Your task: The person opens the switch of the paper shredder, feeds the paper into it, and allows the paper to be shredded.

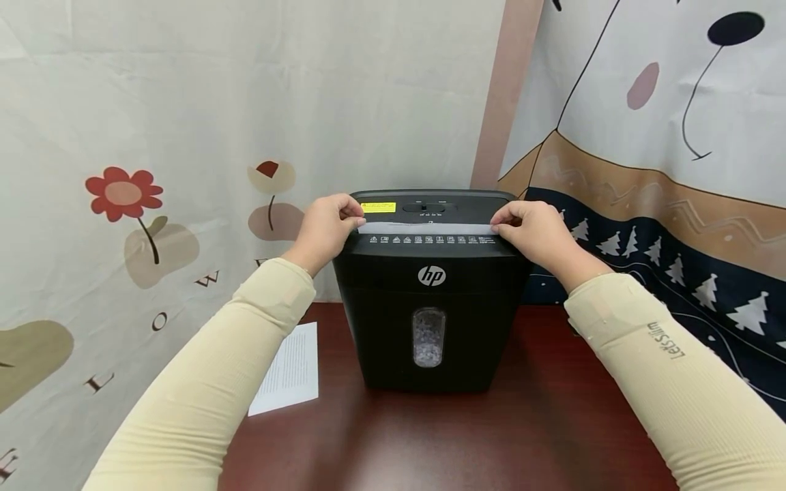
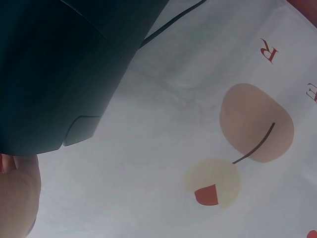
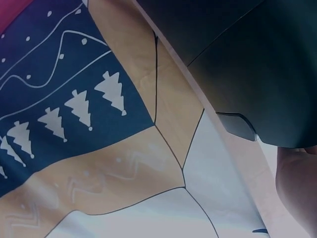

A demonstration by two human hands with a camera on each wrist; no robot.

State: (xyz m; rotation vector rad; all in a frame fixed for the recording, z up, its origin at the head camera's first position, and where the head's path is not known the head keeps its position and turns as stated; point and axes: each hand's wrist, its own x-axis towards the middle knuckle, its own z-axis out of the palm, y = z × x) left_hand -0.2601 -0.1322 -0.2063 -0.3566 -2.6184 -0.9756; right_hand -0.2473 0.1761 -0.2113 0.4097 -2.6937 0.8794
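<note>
A black HP paper shredder (image 1: 381,320) stands upright on the dark red table, with paper shreds behind its small front window (image 1: 428,337). Along the slot in its top, a low white strip of a paper sheet (image 1: 424,229) shows; the rest of the sheet is hidden. My left hand (image 1: 328,225) pinches the sheet's left end between thumb and fingers. At the right end, my right hand (image 1: 531,228) pinches it in the same way. Both wrist views show mostly the shredder's sides, with part of the left hand (image 2: 20,198) and right hand (image 3: 299,186) at the edges.
A printed sheet (image 1: 291,372) lies on the table (image 1: 424,443) to the left of the shredder, partly behind the left sleeve. A patterned curtain (image 1: 368,88) hangs close behind the shredder. A thin black cord (image 2: 173,21) runs from the shredder's side in the left wrist view.
</note>
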